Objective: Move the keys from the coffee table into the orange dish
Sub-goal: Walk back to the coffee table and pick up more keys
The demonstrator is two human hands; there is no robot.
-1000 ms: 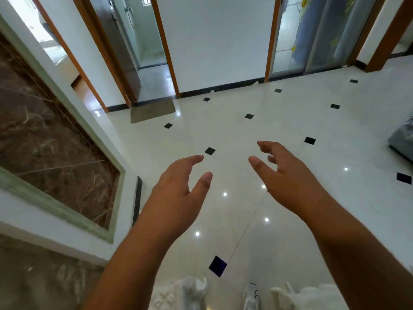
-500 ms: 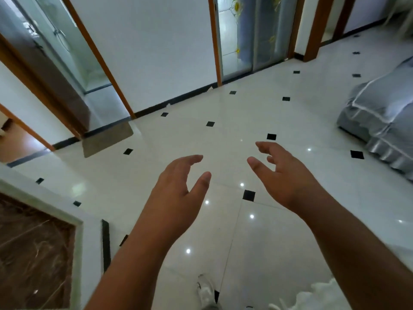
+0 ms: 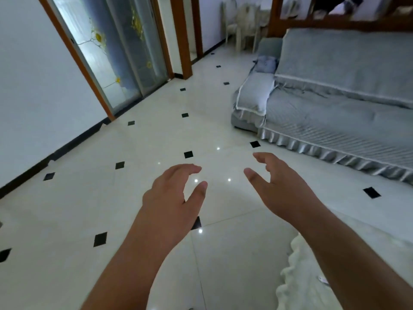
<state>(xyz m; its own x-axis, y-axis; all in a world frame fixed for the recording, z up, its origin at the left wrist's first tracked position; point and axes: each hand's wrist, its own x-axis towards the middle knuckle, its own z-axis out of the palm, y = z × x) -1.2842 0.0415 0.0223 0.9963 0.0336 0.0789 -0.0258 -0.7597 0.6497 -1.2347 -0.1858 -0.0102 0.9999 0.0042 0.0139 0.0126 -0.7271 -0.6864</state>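
Observation:
My left hand (image 3: 172, 195) is held out in front of me over the tiled floor, fingers loosely curved and holding nothing. My right hand (image 3: 279, 186) hovers beside it to the right, fingers also relaxed and empty. No keys, coffee table or orange dish appear in the head view.
A grey covered sofa (image 3: 335, 104) fills the right side. A white fluffy rug (image 3: 301, 276) lies at the lower right. A glass sliding door (image 3: 120, 57) with a wooden frame stands at the upper left, beside a white wall (image 3: 33, 97). White chairs (image 3: 243, 21) stand far back.
The view has swung to the right: the marble panel and bathroom door left the frame, and the sofa came fully into view. Both hands kept the same empty pose.

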